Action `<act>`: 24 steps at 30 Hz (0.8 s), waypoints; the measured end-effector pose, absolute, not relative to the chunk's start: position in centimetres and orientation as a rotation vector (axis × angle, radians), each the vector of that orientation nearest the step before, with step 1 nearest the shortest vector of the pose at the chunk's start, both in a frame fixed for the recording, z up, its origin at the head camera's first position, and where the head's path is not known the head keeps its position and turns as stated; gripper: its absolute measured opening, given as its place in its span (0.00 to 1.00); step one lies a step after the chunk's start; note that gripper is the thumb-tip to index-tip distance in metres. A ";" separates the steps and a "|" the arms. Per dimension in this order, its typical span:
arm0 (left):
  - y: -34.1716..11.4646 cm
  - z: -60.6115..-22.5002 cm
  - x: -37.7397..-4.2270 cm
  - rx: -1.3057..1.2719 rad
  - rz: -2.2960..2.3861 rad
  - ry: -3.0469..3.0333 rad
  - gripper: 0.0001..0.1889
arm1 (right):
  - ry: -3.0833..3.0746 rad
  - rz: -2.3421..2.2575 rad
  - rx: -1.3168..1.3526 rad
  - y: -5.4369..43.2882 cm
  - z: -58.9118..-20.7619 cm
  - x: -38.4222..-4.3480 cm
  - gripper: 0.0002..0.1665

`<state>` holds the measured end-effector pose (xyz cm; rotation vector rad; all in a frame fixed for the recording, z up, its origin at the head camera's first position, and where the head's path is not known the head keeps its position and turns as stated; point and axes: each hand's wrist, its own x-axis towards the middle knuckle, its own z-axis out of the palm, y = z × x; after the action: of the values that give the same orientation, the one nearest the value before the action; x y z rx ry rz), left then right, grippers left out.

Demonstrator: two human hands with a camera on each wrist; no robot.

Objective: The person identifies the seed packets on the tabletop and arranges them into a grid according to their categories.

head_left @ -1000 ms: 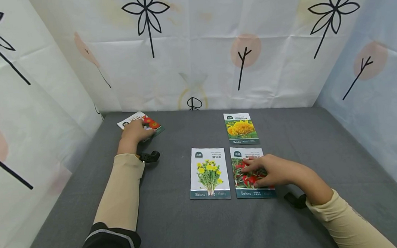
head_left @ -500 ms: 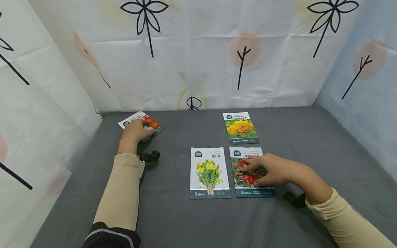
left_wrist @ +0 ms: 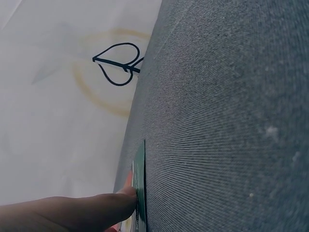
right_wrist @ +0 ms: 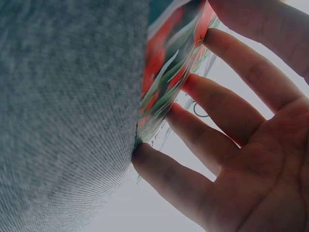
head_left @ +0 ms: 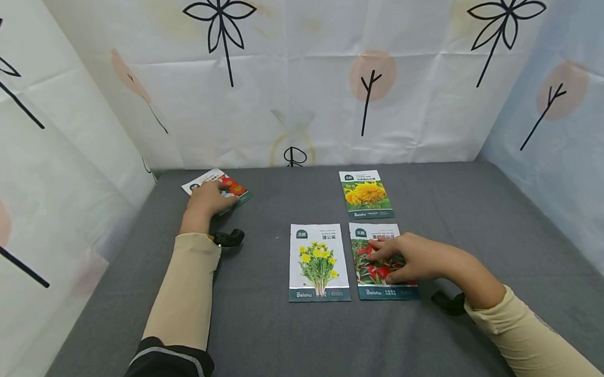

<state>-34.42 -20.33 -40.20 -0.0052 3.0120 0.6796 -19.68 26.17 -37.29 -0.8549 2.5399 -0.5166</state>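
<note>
Far left on the table, my left hand (head_left: 206, 198) rests on a seed packet (head_left: 237, 189) with red flowers, which lies slanted. In the left wrist view its thumb (left_wrist: 113, 208) lies straight on the packet's green end (left_wrist: 140, 169); the hand covers the packet's middle. My right hand (head_left: 418, 256), fingers spread, touches a second packet (head_left: 386, 293) with red flowers and long green leaves. The right wrist view shows those fingertips (right_wrist: 145, 152) on its face (right_wrist: 166, 63). Just left of it lies a white packet (head_left: 318, 264) with yellow dandelions.
A packet with a large yellow flower (head_left: 368, 195) lies farther back, behind the right hand's packet. The grey table cloth (head_left: 290, 348) ends at a white printed backdrop (head_left: 297, 97). Similar sheets (head_left: 76, 177) stand along the left and right sides.
My left hand and the packet under it have shifted slightly to the right. The right hand and the other packets have stayed in place.
</note>
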 end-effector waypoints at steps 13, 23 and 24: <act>-20.1 -40.3 -34.6 0.027 0.675 3.018 0.37 | 2.538 -0.518 -0.836 26.1 -37.3 -19.7 0.29; -19.9 -40.4 -34.6 0.006 0.669 3.016 0.37 | 2.541 -0.529 -0.824 26.0 -37.1 -19.5 0.29; -19.9 -40.5 -34.6 0.003 0.672 3.018 0.37 | 2.540 -0.529 -0.822 26.0 -37.1 -19.5 0.29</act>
<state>-34.59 -19.89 -40.47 0.0030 3.0183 0.6723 -19.52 25.99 -37.13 -0.8216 2.5403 -0.5292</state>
